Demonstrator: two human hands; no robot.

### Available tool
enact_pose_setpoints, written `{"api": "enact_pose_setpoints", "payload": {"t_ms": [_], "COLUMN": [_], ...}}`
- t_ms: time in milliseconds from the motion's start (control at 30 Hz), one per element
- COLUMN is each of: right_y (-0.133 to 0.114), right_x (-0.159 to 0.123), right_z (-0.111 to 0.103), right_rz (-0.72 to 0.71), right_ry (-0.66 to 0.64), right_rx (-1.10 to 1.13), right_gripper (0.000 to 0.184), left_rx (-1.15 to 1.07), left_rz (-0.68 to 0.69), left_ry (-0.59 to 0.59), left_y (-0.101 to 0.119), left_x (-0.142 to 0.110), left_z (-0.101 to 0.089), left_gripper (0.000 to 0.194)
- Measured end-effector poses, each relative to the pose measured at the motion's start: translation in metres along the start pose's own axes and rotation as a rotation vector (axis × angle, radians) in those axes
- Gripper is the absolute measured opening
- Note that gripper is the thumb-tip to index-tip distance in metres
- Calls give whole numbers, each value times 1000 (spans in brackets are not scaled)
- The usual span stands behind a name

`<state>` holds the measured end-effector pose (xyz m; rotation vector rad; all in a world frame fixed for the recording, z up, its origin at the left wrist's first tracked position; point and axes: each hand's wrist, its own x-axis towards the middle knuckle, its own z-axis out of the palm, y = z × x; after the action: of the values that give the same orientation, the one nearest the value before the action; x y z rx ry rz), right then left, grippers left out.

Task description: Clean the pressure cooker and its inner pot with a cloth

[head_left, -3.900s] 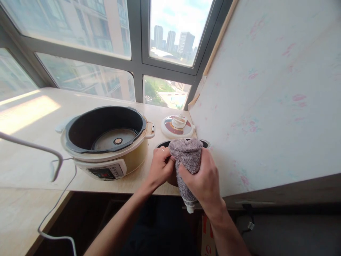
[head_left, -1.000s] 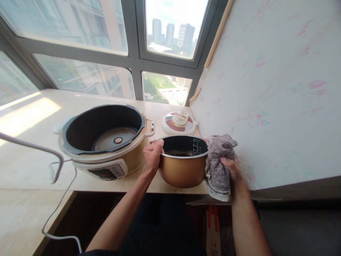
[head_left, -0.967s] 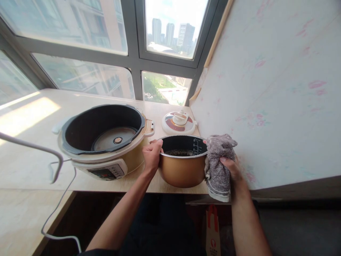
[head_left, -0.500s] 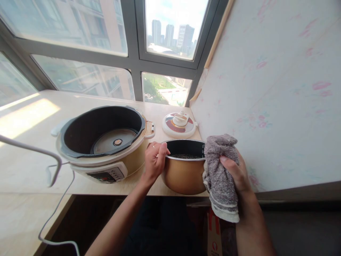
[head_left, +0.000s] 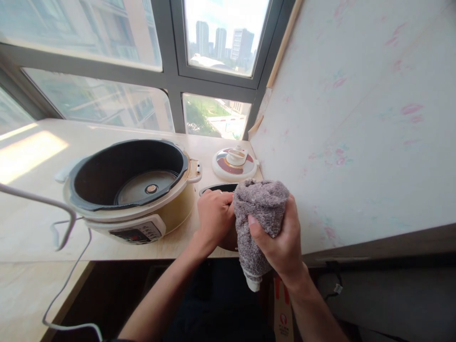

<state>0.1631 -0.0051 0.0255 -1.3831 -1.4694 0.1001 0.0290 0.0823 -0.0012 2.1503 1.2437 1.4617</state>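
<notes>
My right hand (head_left: 281, 242) grips a bunched grey-brown towel (head_left: 261, 209) with a white edge, thumb lying across its front. The towel is held over the right side of a gold-brown inner pot (head_left: 228, 243) with a dark inside. My left hand (head_left: 216, 216) is closed in front of the pot, its fingertips meeting the towel's left side. Whether those fingers grasp the rim or the cloth is hidden. The hand and towel cover most of the pot.
To the left stands an electric pressure cooker (head_left: 131, 190), its lid off and dark inside showing. A round white and red lid (head_left: 235, 162) lies behind the pot by the papered wall (head_left: 349, 123). A grey cord (head_left: 67, 280) hangs over the counter edge at left.
My right hand has brought the towel leftward across the pot. My left hand has moved from the rim's left side to the pot's front, against the towel. The view has shifted slightly.
</notes>
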Motion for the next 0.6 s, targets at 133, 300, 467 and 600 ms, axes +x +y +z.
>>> {"api": "enact_pose_setpoints", "payload": {"t_ms": [133,300,467,600], "right_y": [-4,23,69,96], "right_x": [-10,-2,17,28], "right_z": [6,-8,-25,-25], "right_rz": [-201,-92,193,381], "right_ry": [-8,28,60,21], "right_rx": [-116,-133,26,206], "right_gripper": [54,45,34,32], "left_rx": [-167,-283,-411,-509], "left_rz": [-71,-229,-291,-329], "left_ry": [-11,11,89,110], "left_y": [-7,-16,-30,-41], "left_x": [4,4,10,14], "left_z": [-3,-6,-4,0], "left_gripper": [46,59,60,58]}}
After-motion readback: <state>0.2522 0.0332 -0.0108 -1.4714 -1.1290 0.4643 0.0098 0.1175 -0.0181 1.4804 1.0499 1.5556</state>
